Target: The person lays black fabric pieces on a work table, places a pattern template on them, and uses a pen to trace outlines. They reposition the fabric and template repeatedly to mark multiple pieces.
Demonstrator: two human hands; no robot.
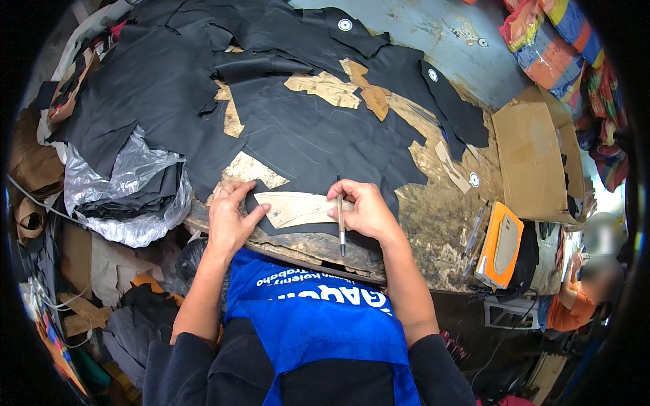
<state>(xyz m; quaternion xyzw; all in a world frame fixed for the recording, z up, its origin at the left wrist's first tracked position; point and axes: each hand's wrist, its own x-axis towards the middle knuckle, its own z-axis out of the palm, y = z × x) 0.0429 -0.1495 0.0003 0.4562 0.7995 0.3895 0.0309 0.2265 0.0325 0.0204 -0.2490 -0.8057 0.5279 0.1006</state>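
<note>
A pale paper pattern piece (298, 208) with thin drawn lines lies on a black leather sheet (291, 135) close to the table's front edge. My left hand (231, 215) rests on the leather at the pattern's left end, fingers apart and thumb close to its corner. At the right end, my right hand (364, 208) has a pen (342, 233) between its fingers, the shaft pointing down toward me. Those same fingertips touch the pattern's end. Faint pale outlines run across the leather beyond the pattern.
More black leather covers the worn wooden table (433, 223). A plastic bag (128, 203) of black pieces sits left. On the right are a cardboard box (535, 152), an orange box (500, 245), loose pens (475, 229) and pattern scraps (452, 168). A person in orange (572, 308) is farther right.
</note>
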